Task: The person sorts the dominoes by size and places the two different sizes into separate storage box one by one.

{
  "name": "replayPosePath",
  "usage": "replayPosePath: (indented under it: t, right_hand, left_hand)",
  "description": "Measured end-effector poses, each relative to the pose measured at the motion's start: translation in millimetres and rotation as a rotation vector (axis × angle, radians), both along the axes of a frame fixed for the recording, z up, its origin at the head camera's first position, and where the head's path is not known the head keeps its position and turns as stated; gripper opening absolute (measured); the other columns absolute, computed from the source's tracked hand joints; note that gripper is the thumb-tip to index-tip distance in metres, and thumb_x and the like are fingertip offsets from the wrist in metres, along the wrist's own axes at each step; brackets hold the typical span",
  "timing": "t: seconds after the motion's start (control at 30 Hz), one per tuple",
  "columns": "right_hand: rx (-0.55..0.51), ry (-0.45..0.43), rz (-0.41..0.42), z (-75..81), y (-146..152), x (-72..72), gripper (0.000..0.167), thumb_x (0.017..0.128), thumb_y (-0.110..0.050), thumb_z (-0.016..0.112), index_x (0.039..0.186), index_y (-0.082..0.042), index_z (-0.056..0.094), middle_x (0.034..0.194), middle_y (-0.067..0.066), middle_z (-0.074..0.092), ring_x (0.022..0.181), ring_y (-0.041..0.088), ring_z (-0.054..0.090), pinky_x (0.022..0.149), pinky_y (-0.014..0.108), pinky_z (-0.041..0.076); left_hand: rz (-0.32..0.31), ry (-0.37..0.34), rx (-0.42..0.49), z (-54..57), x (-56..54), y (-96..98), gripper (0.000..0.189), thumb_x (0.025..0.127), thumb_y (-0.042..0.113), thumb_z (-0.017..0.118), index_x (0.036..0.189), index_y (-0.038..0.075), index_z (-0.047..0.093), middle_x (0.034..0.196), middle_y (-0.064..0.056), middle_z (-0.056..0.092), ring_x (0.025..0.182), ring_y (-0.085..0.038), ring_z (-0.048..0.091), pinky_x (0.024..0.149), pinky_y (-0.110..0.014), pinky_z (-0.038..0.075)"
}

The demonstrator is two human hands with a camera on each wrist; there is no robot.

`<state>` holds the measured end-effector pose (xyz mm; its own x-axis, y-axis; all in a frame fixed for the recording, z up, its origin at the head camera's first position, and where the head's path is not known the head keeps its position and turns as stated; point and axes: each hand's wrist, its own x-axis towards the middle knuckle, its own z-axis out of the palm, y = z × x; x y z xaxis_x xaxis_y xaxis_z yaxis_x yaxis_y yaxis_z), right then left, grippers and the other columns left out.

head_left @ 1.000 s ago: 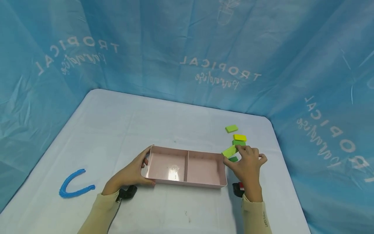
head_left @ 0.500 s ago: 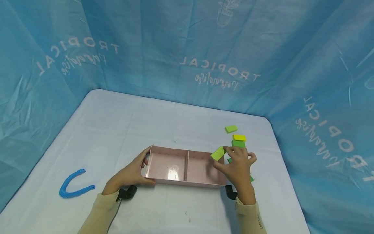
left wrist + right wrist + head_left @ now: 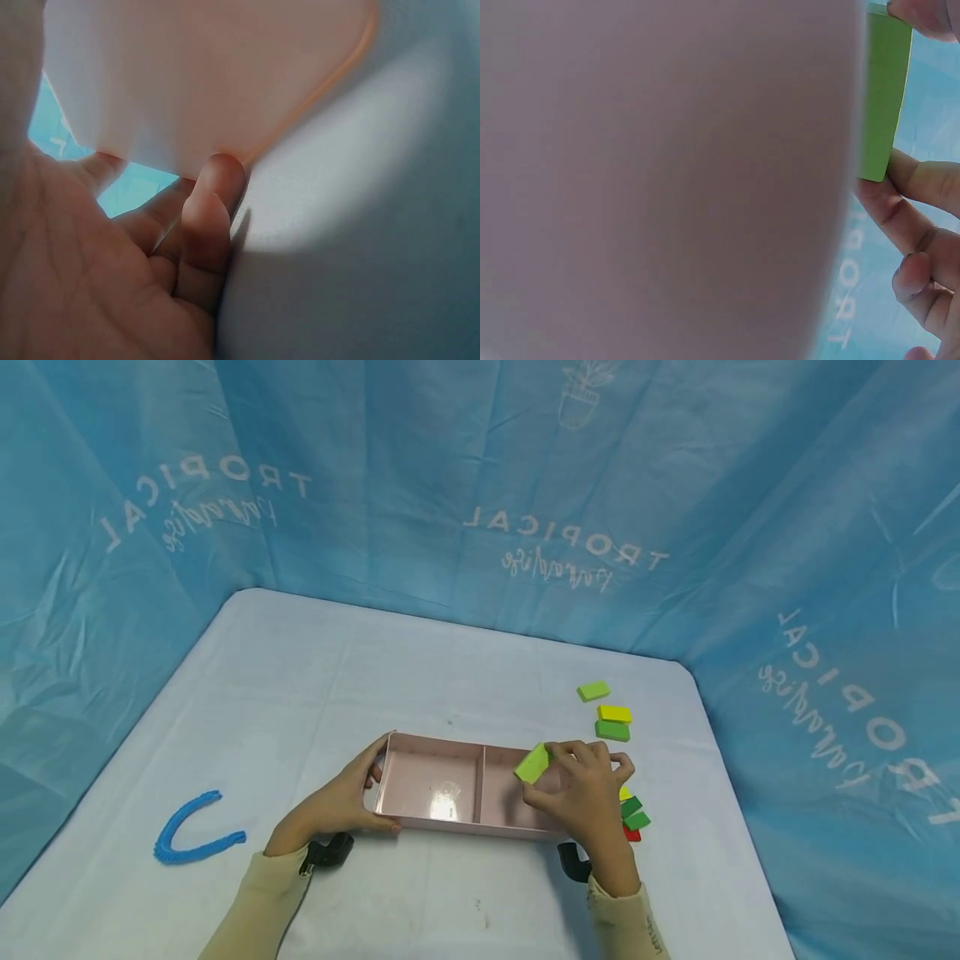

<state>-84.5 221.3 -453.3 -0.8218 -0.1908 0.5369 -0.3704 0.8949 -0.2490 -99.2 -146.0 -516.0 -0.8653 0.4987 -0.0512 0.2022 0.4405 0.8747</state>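
A pink box (image 3: pixel 431 781) with two compartments lies on the table. My left hand (image 3: pixel 337 797) grips its left end, thumb along the near side and fingers at the far corner. In the left wrist view the fingers (image 3: pixel 214 202) touch the box's pale wall (image 3: pixel 202 75). Over the right compartment, my right hand (image 3: pixel 588 789) pinches a light green block (image 3: pixel 532 763) between thumb and fingers, tilted. The right wrist view shows that green block (image 3: pixel 885 94) held at its two ends, partly hidden behind the blurred box wall (image 3: pixel 667 180).
Beyond the box's right end lie a light green block (image 3: pixel 593 691), a yellow block (image 3: pixel 615 714) and a green block (image 3: pixel 612 731). Several green, yellow and red blocks (image 3: pixel 636 820) sit right of my right hand, partly hidden. A blue curved strip (image 3: pixel 183 835) lies at left.
My right hand has carried the light green block leftward from the box's right edge to over the right compartment, uncovering blocks at right. The left hand and box have stayed put.
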Motion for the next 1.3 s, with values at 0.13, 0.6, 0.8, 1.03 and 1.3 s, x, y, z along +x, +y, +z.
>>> replayPosePath:
  t: [0.13,0.6,0.8,1.03,1.3]
  right_hand:
    - [-0.005,0.002,0.039,0.4,-11,2.1,0.054,0.066,-0.046,0.083,0.106,-0.01,0.078,0.099,0.005,0.071,0.092,0.027,0.052,0.087,0.064,0.021]
    - [0.054,0.001,0.138,-2.2,-57,6.3,0.061,0.063,-0.051,0.086,0.112,-0.015,0.078,0.101,-0.002,0.071,0.09,0.019,0.052,0.089,0.057,0.027]
    - [0.046,0.009,0.222,-5.6,-76,1.6,0.061,0.063,-0.049,0.086,0.112,-0.013,0.078,0.102,-0.001,0.07,0.089,0.02,0.052,0.09,0.059,0.025]
    - [0.042,-0.058,0.26,-10.4,-101,-6.7,0.062,0.066,-0.053,0.085,0.113,-0.014,0.078,0.102,-0.003,0.07,0.087,0.018,0.049,0.09,0.057,0.024]
    - [0.0,-0.108,0.268,-10.6,-127,-12.8,0.063,0.063,-0.048,0.091,0.115,-0.015,0.078,0.101,-0.004,0.071,0.086,0.018,0.051,0.091,0.057,0.025]
  left_hand:
    - [0.001,0.005,0.0,-1.5,-0.1,0.0,0.134,0.066,0.035,0.096,0.162,0.011,0.006,0.106,-0.008,0.043,0.091,-0.022,0.038,0.076,-0.031,0.038]
    - [-0.004,0.031,-0.026,-0.8,-0.5,-3.0,0.132,0.067,0.037,0.095,0.162,0.009,0.008,0.106,-0.007,0.043,0.092,-0.021,0.038,0.077,-0.031,0.039]
    - [-0.009,0.034,-0.004,-1.4,1.4,-3.1,0.134,0.066,0.036,0.096,0.162,0.008,0.007,0.108,-0.007,0.043,0.094,-0.021,0.038,0.08,-0.03,0.038]
    - [-0.003,0.063,0.0,-2.9,1.3,-6.2,0.132,0.066,0.037,0.096,0.161,0.006,0.009,0.108,-0.006,0.045,0.096,-0.02,0.04,0.081,-0.031,0.04]
    - [-0.026,0.039,0.018,-1.5,0.0,-9.1,0.133,0.066,0.039,0.095,0.162,0.01,0.008,0.112,-0.004,0.045,0.1,-0.018,0.041,0.085,-0.03,0.041]
